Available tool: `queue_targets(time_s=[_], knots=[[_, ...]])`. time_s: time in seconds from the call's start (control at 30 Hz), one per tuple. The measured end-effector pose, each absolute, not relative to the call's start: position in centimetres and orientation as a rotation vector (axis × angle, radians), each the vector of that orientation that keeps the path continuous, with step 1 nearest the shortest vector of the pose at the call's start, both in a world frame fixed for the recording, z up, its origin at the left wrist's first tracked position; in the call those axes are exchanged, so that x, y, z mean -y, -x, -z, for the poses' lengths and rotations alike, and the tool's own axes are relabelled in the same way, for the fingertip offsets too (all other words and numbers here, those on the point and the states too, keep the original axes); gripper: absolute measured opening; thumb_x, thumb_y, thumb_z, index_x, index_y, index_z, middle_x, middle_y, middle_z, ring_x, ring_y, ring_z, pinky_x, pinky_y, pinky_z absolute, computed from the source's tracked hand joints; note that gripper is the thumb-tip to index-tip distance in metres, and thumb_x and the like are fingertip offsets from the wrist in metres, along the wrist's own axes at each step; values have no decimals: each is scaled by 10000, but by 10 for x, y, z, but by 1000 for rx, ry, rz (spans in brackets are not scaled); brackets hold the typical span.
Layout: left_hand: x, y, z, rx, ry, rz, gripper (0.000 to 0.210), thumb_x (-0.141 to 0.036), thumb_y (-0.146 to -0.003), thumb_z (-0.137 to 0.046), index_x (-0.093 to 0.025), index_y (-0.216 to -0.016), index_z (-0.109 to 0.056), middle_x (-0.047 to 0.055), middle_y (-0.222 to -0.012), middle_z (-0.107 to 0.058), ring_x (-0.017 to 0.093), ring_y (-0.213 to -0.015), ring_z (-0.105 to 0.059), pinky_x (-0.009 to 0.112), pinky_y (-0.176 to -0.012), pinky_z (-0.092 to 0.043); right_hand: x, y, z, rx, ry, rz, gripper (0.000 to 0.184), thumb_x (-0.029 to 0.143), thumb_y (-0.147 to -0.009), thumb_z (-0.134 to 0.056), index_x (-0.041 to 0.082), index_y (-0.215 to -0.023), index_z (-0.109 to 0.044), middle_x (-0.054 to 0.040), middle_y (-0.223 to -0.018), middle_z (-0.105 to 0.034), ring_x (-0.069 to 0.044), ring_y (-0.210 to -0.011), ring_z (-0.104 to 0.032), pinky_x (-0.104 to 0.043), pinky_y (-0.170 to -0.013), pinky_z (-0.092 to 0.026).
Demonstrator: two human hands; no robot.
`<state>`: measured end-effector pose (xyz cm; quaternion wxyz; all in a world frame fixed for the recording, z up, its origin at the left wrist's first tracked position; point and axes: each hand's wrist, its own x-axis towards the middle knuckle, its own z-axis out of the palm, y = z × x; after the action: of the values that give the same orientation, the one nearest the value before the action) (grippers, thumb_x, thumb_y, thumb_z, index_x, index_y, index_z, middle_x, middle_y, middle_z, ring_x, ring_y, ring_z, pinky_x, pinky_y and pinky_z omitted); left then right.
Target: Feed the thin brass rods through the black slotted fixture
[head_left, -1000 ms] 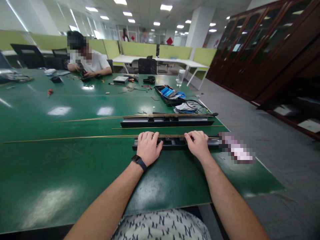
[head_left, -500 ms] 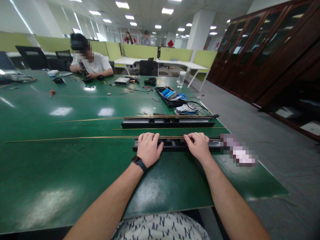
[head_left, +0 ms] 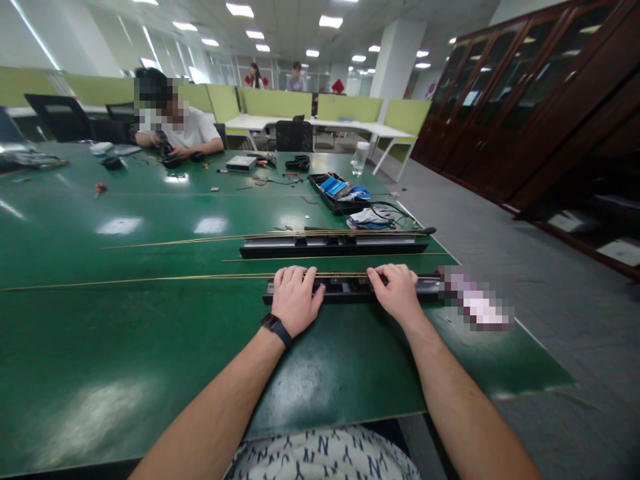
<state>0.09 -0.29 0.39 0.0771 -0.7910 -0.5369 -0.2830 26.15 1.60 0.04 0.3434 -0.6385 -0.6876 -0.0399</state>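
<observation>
A black and silver metal rail (head_left: 345, 293) lies across the green table in front of me. Several thin brass-coloured rods (head_left: 190, 277) run along its far side and stretch well out to the left. My left hand (head_left: 296, 300), with a dark watch at the wrist, lies over the rail's left part, its fingers bent over the far edge onto the rods and the thumb on the near side. On the right part, my right hand (head_left: 397, 290) has curled fingers, thumb and forefinger pinched at the rods. Both hands' fingertips are partly hidden.
Beyond lies a second rail (head_left: 335, 247) with rods on top, and a single rod (head_left: 280, 258) between the two. Behind are a black tray (head_left: 345, 203) with blue items, gloves (head_left: 371, 218) and a clear cup (head_left: 360, 159). A person (head_left: 183, 130) works across the table (head_left: 150, 347).
The view has shifted slightly, and the rods' left ends sit a little farther left in it. Both hands keep their places on the rail.
</observation>
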Motion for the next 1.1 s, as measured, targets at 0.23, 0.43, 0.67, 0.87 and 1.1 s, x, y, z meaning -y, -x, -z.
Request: queue_targets(time_s=[0.23,0.43,0.67,0.87,1.1], knots=[[3,-1,-4,1618,2371,847,355,-394,-970,-548,-224,-1274,-618,120,-1143,-674,302,-1153,-567,495,-1066,-351,-16,-261,0,1798,1665,97,344,476,-967,-540,236,-762,-677,-46,-832,-720,-242,-953,-547,-409,-899,-284],[3,-1,-4,1618,2374,859,355,-403,-973,-541,-229,-1272,-619,120,-1139,-672,300,-1149,-569,492,-1063,-354,-15,-259,-1,1798,1665,111,333,445,-975,-525,230,-760,-662,-46,-851,-721,-238,-960,-549,-407,-901,-286],[3,-1,-3,1615,2368,848,365,-406,-978,-538,-213,-1278,-616,123,-1147,-673,299,-1151,-566,497,-1067,-353,-16,-259,0,1800,1673,109,331,474,-967,-552,235,-779,-683,-44,-851,-725,-240,-955,-554,-411,-899,-287],[2,-1,-3,1617,2366,842,362,-405,-977,-538,-224,-1282,-613,121,-1147,-675,303,-1154,-569,499,-1061,-357,-16,-260,0,1801,1682,108,336,479,-967,-551,234,-783,-689,-45,-853,-731,-245,-959,-552,-414,-905,-287],[3,-2,-4,1619,2375,839,354,-398,-975,-543,-223,-1274,-616,124,-1150,-676,302,-1149,-569,500,-1061,-356,-16,-260,1,1793,1668,96,352,498,-972,-547,238,-784,-692,-44,-855,-730,-244,-955,-553,-411,-902,-287]])
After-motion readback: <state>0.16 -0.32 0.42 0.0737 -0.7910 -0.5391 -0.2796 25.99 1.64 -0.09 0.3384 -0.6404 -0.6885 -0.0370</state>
